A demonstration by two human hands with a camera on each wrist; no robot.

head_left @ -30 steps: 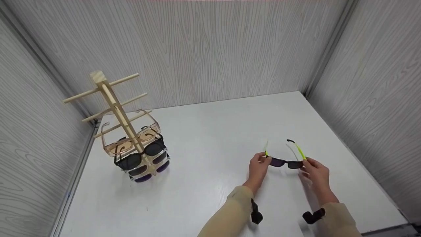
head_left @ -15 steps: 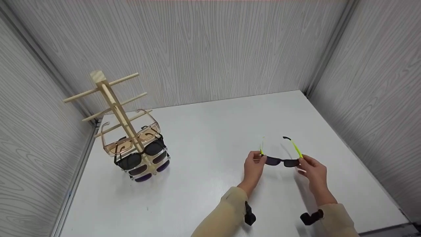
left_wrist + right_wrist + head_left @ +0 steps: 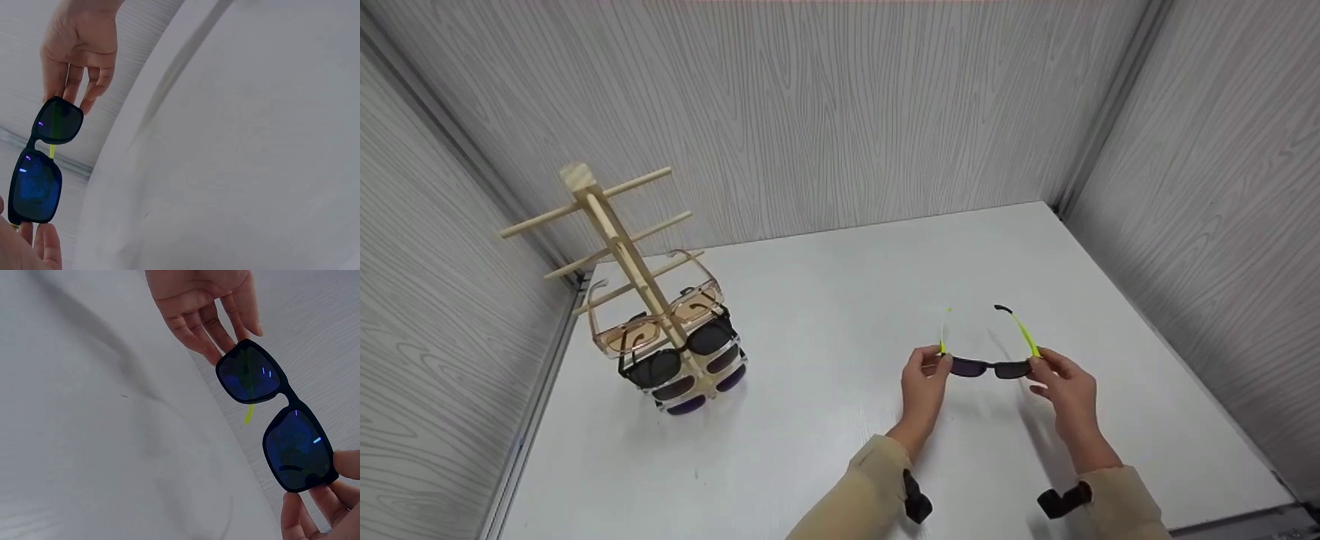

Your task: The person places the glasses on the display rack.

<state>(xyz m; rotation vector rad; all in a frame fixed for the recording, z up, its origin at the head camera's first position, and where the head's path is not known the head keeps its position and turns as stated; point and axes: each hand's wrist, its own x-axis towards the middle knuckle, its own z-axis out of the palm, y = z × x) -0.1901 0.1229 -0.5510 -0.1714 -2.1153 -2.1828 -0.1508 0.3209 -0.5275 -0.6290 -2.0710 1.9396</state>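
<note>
A pair of sunglasses (image 3: 988, 368) with a black front, dark blue lenses and yellow-green temples is held above the white table, its temples unfolded and pointing away from me. My left hand (image 3: 924, 386) pinches the left end of the frame near the hinge. At the opposite end, my right hand (image 3: 1069, 390) pinches the other hinge corner between thumb and fingers. The left wrist view shows the lenses (image 3: 37, 185) face-on between both hands. In the right wrist view, one yellow-green temple (image 3: 249, 413) shows behind the frame.
A wooden display stand (image 3: 615, 240) with crossbars rises at the left. Its lower bars carry several sunglasses, among them a clear peach pair (image 3: 630, 335) and a black pair (image 3: 656, 367). Wood-grain panels (image 3: 840, 112) enclose the white table (image 3: 825, 300) at the back and sides.
Both hands have shifted left together, carrying the sunglasses slightly towards the stand. The grip at both ends stays the same, and the stand's sunglasses have not moved.
</note>
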